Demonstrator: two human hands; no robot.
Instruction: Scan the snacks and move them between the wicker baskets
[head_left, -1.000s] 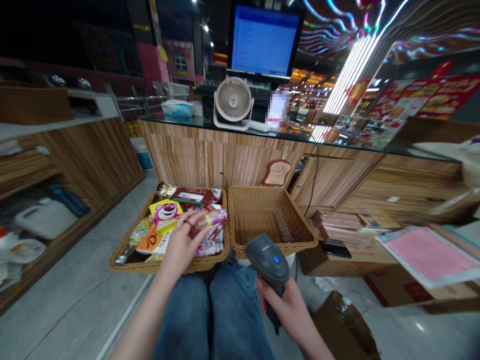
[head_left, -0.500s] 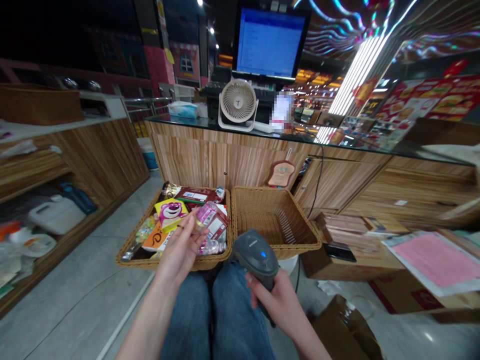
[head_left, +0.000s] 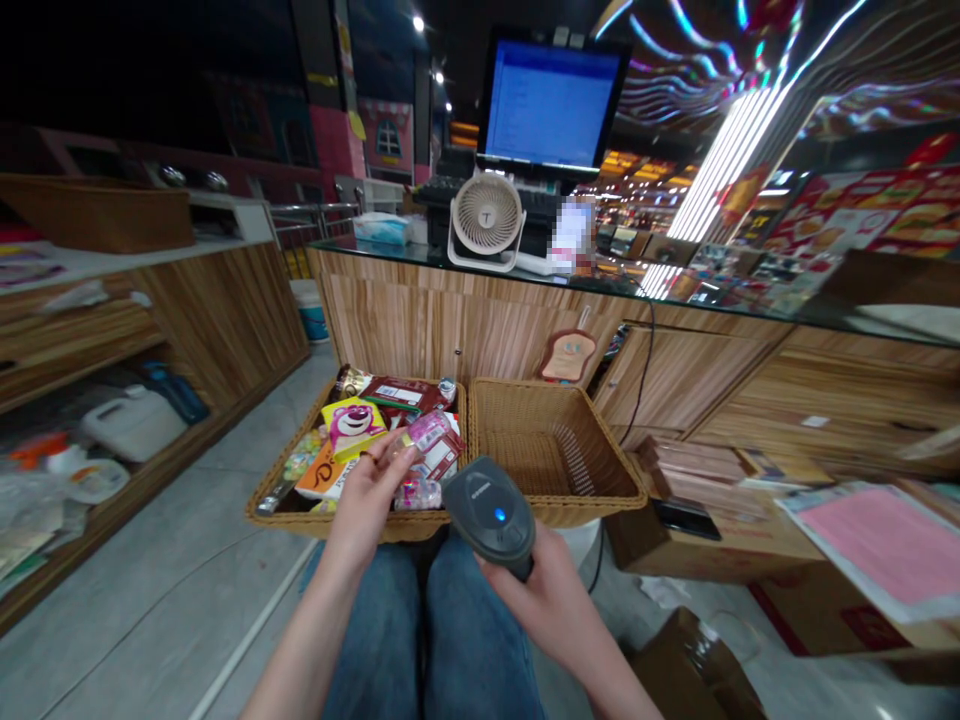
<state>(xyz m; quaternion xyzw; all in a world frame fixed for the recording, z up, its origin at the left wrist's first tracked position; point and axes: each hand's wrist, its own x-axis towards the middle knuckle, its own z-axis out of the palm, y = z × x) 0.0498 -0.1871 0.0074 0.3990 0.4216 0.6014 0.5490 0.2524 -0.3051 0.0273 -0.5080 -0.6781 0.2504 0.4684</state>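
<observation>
My left hand (head_left: 375,485) is closed on a small clear bottle with pink contents (head_left: 426,430), tilted above the left wicker basket (head_left: 420,520). Under it lie several packaged snacks, among them a yellow box with a pink bear (head_left: 352,424), an orange and white pack (head_left: 321,474) and dark red packs (head_left: 409,393). A second pink bottle (head_left: 417,492) rests at the basket's near side. My right hand (head_left: 536,580) is wrapped round the handle of a dark grey barcode scanner (head_left: 487,510) with a lit blue light, its head close to the baskets' near rims.
A second wicker basket (head_left: 525,430) adjoins on the right. Behind stand a wood-fronted counter (head_left: 390,315), a white fan (head_left: 487,218) and a monitor (head_left: 553,105). Cardboard boxes (head_left: 720,545) and a brown bag (head_left: 694,665) are at the right; a shelf unit (head_left: 232,310) is at the left.
The scanner in my right hand has moved left, towards the held bottle, and its head has turned. The bottle now lies more level in my left hand. The whole view has shifted slightly.
</observation>
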